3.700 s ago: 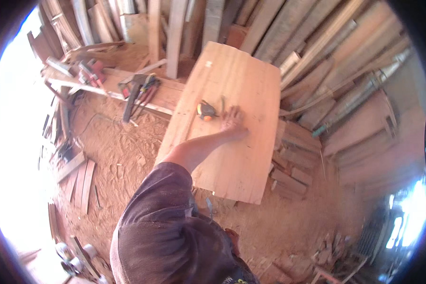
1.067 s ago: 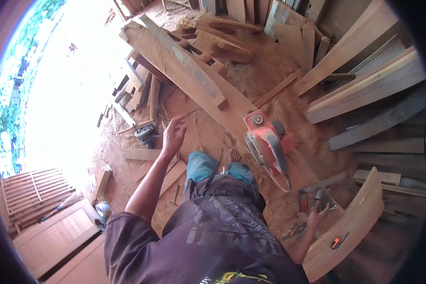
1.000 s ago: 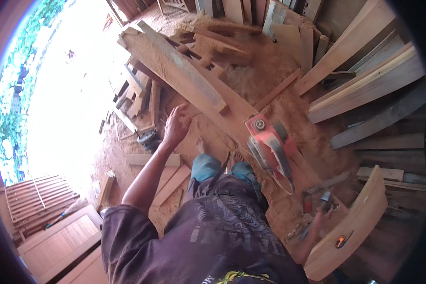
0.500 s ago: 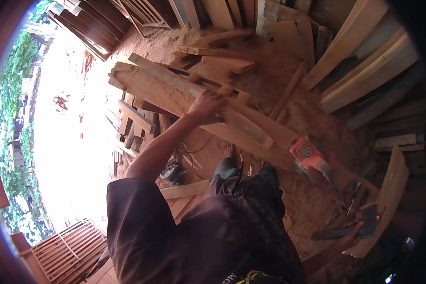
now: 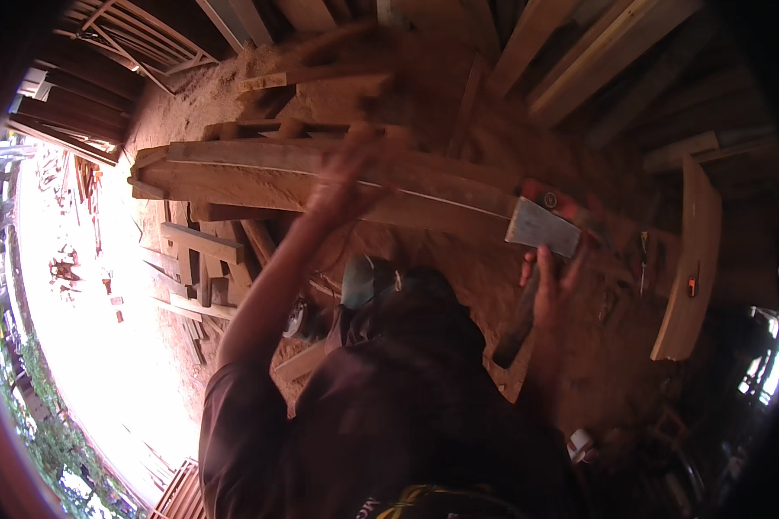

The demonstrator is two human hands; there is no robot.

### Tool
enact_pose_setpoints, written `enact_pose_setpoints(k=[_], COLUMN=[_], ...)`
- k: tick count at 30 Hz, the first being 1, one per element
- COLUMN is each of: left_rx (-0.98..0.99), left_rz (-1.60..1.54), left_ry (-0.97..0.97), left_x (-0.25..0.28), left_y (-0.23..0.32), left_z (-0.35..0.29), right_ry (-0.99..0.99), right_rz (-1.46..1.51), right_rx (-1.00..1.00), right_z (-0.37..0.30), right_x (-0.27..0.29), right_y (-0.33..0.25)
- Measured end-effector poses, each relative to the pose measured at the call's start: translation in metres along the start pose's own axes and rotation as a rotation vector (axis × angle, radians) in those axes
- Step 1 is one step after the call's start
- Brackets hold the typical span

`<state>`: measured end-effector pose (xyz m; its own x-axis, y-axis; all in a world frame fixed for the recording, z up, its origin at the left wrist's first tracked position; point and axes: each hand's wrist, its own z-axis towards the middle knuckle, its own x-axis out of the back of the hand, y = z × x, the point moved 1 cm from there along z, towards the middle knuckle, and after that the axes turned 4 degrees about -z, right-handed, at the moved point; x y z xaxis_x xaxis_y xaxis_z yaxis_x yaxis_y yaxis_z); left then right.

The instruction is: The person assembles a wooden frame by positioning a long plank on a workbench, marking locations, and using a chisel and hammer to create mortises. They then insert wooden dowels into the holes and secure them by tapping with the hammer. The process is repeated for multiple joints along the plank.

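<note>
A long wooden strip lies along a wider plank in front of me. My left hand is over the strip near its middle, its fingers smeared by motion; whether it grips the wood I cannot tell. My right hand is closed on a hatchet with a broad, flat grey blade and a dark handle slanting down toward me. The blade hangs by the right end of the strip; contact is unclear. Just behind it sits a red power tool, partly hidden by the blade.
Sawdust covers the ground. A curved board stands at the right with a small orange item on it. A screwdriver-like tool lies beside it. Offcuts are heaped at the left. Long timbers lean at the back right.
My right hand has brought the hatchet from the far lower right up to the strip's right end. The strip now lies more level along the plank. The view has turned to the right.
</note>
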<state>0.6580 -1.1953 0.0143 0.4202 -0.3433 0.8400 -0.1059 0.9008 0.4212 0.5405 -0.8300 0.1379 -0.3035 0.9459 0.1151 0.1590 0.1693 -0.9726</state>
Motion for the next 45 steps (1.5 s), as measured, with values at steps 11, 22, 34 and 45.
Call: enact_pose_setpoints(k=[11,22,34,45], left_rx=[0.877,0.964,0.932,0.837], left_rz=[0.129,-0.703,-0.777,-0.753], left_ry=[0.281,0.261,0.259,0.272], left_x=[0.178,0.166,0.169,0.164], left_y=[-0.356,-0.378,-0.376,-0.386], left_z=[-0.128,-0.123,-0.129,-0.132], right_ry=[0.192,-0.041,-0.207,0.24], right_rz=[-0.29,-0.752,-0.625,-0.901], right_rx=[-0.136,0.19,0.422,0.055], right_z=[0.016,-0.014,-0.017,-0.031], right_x=[-0.088,-0.274,-0.493,-0.317], right_y=[0.019,0.032,0.021,-0.012])
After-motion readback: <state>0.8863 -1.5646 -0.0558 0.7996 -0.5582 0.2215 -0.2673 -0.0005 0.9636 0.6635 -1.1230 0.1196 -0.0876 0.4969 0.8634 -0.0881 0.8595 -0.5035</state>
